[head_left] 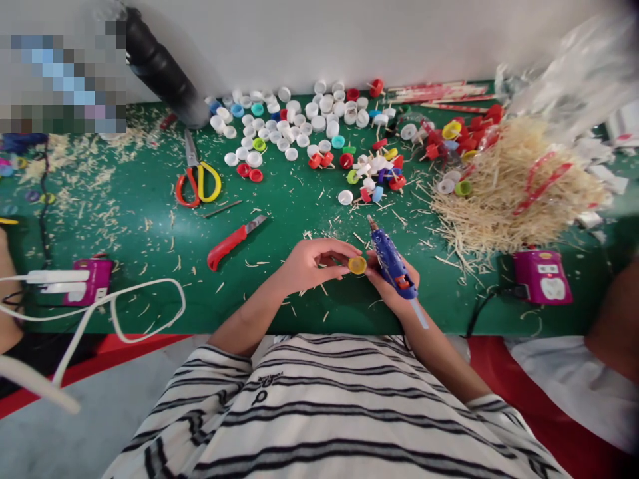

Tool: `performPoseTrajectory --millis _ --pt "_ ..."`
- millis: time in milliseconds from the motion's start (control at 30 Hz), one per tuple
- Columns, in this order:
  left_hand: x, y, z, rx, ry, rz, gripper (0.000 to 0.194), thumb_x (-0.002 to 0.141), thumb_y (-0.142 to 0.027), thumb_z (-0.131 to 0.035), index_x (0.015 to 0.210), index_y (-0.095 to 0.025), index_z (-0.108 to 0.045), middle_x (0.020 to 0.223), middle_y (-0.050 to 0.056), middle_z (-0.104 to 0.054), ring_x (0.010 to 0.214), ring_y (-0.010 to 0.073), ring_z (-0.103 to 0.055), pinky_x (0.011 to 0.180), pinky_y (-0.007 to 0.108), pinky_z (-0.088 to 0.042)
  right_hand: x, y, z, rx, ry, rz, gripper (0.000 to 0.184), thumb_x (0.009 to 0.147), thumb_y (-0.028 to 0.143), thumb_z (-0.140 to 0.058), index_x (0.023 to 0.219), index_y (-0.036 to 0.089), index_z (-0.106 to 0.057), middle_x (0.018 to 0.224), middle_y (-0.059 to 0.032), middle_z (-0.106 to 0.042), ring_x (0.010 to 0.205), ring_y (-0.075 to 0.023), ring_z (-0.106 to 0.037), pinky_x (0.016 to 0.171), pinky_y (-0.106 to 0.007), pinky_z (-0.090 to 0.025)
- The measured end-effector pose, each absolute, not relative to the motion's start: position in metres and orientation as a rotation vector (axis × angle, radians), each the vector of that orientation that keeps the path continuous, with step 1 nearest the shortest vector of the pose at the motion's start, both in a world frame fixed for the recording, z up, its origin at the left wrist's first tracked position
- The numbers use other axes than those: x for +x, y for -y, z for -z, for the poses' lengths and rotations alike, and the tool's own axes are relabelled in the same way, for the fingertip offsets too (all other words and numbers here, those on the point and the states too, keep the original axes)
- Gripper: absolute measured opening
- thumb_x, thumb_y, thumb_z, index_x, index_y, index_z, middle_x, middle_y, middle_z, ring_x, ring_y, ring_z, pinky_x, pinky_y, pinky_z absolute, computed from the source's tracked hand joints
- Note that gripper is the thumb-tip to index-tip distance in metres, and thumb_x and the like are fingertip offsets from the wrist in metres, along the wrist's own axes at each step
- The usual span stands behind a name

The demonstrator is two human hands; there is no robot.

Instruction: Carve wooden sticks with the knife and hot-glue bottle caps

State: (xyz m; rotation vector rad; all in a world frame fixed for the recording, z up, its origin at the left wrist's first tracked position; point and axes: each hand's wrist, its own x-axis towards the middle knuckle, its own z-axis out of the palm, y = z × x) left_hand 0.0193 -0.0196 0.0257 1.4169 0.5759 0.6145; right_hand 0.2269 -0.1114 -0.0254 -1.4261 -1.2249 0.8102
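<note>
Between thumb and fingers, my left hand (319,263) pinches a yellow bottle cap (357,266) above the green table. My right hand (394,283) is wrapped around a blue hot glue gun (392,259); its nozzle points up and away, and a clear glue stick (419,313) sticks out of the back. The right fingertips come close to the cap's right side; I cannot tell if they touch it. To the left of my hands lies a red-handled knife (234,243). Beyond the hands is a pile of coloured caps with sticks (377,174).
Scissors (196,176) and a thin stick (223,209) lie left. White caps (299,123) spread along the back by a black bottle (162,70). Wooden sticks (524,186) heap at right near a purple power socket (543,276). White cables (144,286) hang left; people sit on both sides.
</note>
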Motion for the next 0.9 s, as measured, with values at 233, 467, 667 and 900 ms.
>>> performPoseTrajectory --millis 233,467,667,900 --pt "0.022 0.023 -0.019 1.461 -0.584 -0.653 0.031 0.081 -0.025 -0.079 0.110 -0.021 -0.069 0.114 0.009 -0.070 0.094 0.0165 -0.071 0.077 0.028 -0.063 0.226 0.111 0.024 -1.397 1.251 -0.820 0.025 0.077 0.032 -0.080 0.102 0.027 -0.078 0.083 -0.0015 -0.073 0.070 -0.0192 -0.069 0.071 -0.033 -0.059" --pt "0.024 0.021 -0.016 1.397 -0.600 -0.683 0.034 0.078 -0.025 -0.080 0.110 -0.022 -0.067 0.116 0.007 -0.063 0.088 0.0131 -0.067 0.068 0.023 -0.062 0.226 0.110 0.016 -1.429 1.268 -0.790 0.026 0.077 0.035 -0.080 0.102 0.025 -0.078 0.080 -0.0009 -0.073 0.066 -0.0174 -0.068 0.067 -0.031 -0.059" --pt "0.020 0.010 -0.012 1.228 -0.708 -0.921 0.038 0.070 -0.022 -0.086 0.106 -0.021 -0.072 0.111 0.005 -0.071 0.089 0.0131 -0.067 0.069 0.021 -0.061 0.232 0.110 0.014 -1.407 1.385 -0.650 0.013 0.078 0.034 -0.079 0.085 0.024 -0.076 0.078 -0.0027 -0.077 0.061 -0.0192 -0.070 0.061 -0.031 -0.059" --pt "0.016 0.009 -0.019 1.074 -0.648 -0.882 0.039 0.070 -0.022 -0.086 0.107 -0.020 -0.074 0.113 0.008 -0.076 0.092 0.0168 -0.073 0.076 0.027 -0.063 0.237 0.109 0.029 -1.276 1.559 -0.481 0.011 0.085 0.034 -0.071 0.090 0.025 -0.073 0.075 -0.0037 -0.073 0.063 -0.0211 -0.068 0.060 -0.034 -0.054"
